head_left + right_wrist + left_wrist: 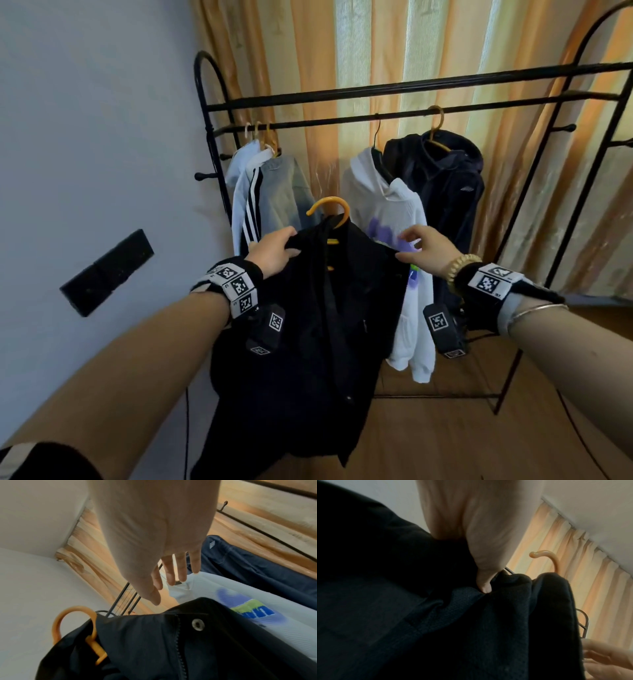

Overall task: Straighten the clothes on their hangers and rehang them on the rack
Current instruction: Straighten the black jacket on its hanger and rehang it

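Note:
A black jacket [318,325] hangs on an orange hanger [330,209], held up in front of the black rack [411,87]. My left hand [274,251] grips the jacket's left shoulder, thumb pressed into the cloth [485,586]. My right hand [423,245] hovers just above the jacket's right shoulder with fingers spread and straight [173,573], holding nothing. The hanger's hook [68,616] is off the rail. The jacket's zipper and a snap button [198,624] show in the right wrist view.
On the rail hang a white-and-grey group of garments [270,192] at left, a white hoodie [394,219] with a purple print and a dark navy hoodie [445,185] at right. A gap lies between them. Orange curtains [308,51] hang behind; wooden floor [445,438] below.

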Available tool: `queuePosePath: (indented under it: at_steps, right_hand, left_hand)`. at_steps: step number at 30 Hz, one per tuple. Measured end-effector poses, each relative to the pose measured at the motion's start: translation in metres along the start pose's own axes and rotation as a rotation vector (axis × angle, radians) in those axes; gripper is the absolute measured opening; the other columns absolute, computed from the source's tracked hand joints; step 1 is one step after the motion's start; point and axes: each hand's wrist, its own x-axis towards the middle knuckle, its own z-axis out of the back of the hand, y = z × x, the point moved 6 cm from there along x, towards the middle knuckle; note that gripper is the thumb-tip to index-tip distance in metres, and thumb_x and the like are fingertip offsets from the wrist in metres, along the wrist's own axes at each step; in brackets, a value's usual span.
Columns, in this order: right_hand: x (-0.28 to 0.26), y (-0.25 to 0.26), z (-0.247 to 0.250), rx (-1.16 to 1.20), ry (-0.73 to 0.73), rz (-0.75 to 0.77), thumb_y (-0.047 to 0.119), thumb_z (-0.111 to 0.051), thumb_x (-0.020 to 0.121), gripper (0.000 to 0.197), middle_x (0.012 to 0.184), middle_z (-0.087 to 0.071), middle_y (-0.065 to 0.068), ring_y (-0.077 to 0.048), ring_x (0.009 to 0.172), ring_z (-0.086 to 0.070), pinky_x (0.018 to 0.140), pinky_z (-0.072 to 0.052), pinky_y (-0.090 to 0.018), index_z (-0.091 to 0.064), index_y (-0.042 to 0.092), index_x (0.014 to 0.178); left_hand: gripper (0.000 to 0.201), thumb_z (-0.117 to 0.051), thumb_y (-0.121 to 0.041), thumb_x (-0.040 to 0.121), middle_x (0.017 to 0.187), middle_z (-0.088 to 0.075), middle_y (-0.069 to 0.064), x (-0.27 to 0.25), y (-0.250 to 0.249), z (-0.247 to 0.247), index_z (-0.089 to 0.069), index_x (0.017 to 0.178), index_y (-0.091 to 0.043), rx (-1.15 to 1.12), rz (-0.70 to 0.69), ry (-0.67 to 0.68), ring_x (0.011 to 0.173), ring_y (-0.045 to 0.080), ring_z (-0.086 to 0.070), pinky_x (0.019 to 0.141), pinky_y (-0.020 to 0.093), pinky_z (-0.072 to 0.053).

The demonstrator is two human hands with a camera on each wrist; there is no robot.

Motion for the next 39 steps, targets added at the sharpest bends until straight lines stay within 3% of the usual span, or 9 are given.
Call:
queuePosePath:
  at_steps: [6, 11, 16, 21, 26, 30, 33, 35, 39]
  right_hand:
    - [-0.008, 0.022, -0.004, -0.089, 0.067, -0.137, 0.058, -0.073, 0.068, 0.079, 0.113, -0.055, -0.006, -0.023, 0.104, -0.056, 0.085, -0.045, -0.032, -0.046, 0.009, 0.124]
    - [-0.009, 0.027, -0.019, -0.200, 0.181, -0.085, 0.061, -0.077, 0.058, 0.099, 0.135, -0.042, -0.007, -0.027, 0.125, -0.044, 0.102, -0.040, -0.039, -0.035, 0.021, 0.138]
    - [-0.007, 0.059, -0.005, -0.333, 0.180, 0.098, 0.061, -0.069, 0.069, 0.067, 0.115, -0.061, 0.004, -0.023, 0.118, -0.048, 0.098, -0.035, -0.038, -0.054, 0.025, 0.124]
    - [-0.013, 0.085, -0.003, -0.057, 0.203, 0.183, 0.039, -0.066, 0.083, 0.038, 0.103, -0.067, 0.001, -0.014, 0.098, -0.061, 0.078, -0.042, -0.024, -0.063, 0.016, 0.113]
    - [-0.005, 0.096, 0.033, -0.143, -0.127, 0.153, 0.046, -0.062, 0.084, 0.035, 0.105, -0.065, -0.006, -0.025, 0.097, -0.062, 0.072, -0.040, -0.028, -0.066, 0.022, 0.108]
    - [-0.005, 0.092, 0.056, -0.077, -0.179, 0.113, 0.044, -0.062, 0.084, 0.030, 0.091, -0.067, 0.001, -0.022, 0.092, -0.063, 0.070, -0.040, -0.029, -0.067, 0.022, 0.104]
    - [-0.006, 0.088, 0.067, 0.013, -0.191, 0.139, 0.042, -0.064, 0.083, 0.016, 0.085, -0.069, 0.000, -0.021, 0.087, -0.065, 0.069, -0.041, -0.031, -0.067, 0.027, 0.087]
    - [-0.007, 0.086, 0.070, 0.059, -0.200, 0.151, 0.042, -0.066, 0.082, 0.010, 0.083, -0.070, 0.000, -0.020, 0.083, -0.066, 0.071, -0.049, -0.036, -0.061, 0.036, 0.075]
    - [-0.011, 0.081, 0.077, 0.048, -0.229, 0.165, 0.044, -0.064, 0.082, 0.015, 0.079, -0.067, 0.004, -0.018, 0.079, -0.064, 0.066, -0.044, -0.033, -0.058, 0.037, 0.071]
  left_hand:
    - [0.007, -0.057, -0.024, 0.092, 0.094, -0.060, -0.005, -0.003, -0.007, 0.027, -0.051, 0.092, -0.025, -0.055, -0.139, -0.059, 0.101, 0.022, -0.058, 0.096, 0.050, -0.040]
    - [0.007, -0.059, -0.017, 0.092, 0.093, -0.063, 0.001, -0.008, -0.007, 0.042, -0.056, 0.097, -0.019, -0.165, -0.237, -0.063, 0.094, 0.019, -0.060, 0.087, 0.036, -0.047]
    - [0.012, -0.062, -0.008, 0.089, 0.093, -0.063, 0.003, -0.015, -0.010, 0.050, -0.062, 0.100, -0.011, -0.346, -0.268, -0.068, 0.083, 0.007, -0.058, 0.077, 0.011, -0.043]
    - [0.017, -0.068, -0.009, 0.084, 0.092, -0.064, 0.002, -0.018, -0.021, 0.057, -0.065, 0.100, -0.005, -0.419, -0.291, -0.146, 0.080, 0.000, -0.058, 0.080, 0.019, -0.043]
    - [0.062, -0.080, -0.039, 0.069, 0.118, -0.055, -0.001, -0.007, 0.006, 0.078, -0.051, 0.121, -0.021, -0.139, -0.103, -0.359, 0.116, 0.018, -0.049, 0.099, 0.038, -0.042]
    - [0.090, -0.081, -0.047, 0.064, 0.134, -0.040, 0.008, -0.026, 0.031, 0.070, -0.036, 0.135, -0.012, -0.028, 0.130, -0.515, 0.125, 0.028, -0.040, 0.102, 0.041, -0.037]
    - [0.101, -0.073, -0.064, 0.065, 0.136, -0.040, 0.011, -0.027, 0.054, 0.046, -0.032, 0.137, -0.006, -0.217, 0.315, -0.343, 0.124, 0.029, -0.045, 0.101, 0.042, -0.043]
    - [0.096, -0.065, -0.068, 0.069, 0.131, -0.053, 0.013, -0.022, 0.053, 0.036, -0.038, 0.138, -0.006, -0.341, 0.328, -0.181, 0.109, 0.029, -0.059, 0.095, 0.040, -0.050]
    - [0.041, -0.047, -0.034, 0.098, 0.094, -0.066, 0.020, -0.013, 0.043, 0.055, -0.053, 0.114, 0.003, -0.330, 0.303, -0.226, 0.048, 0.022, -0.059, 0.057, 0.034, -0.053]
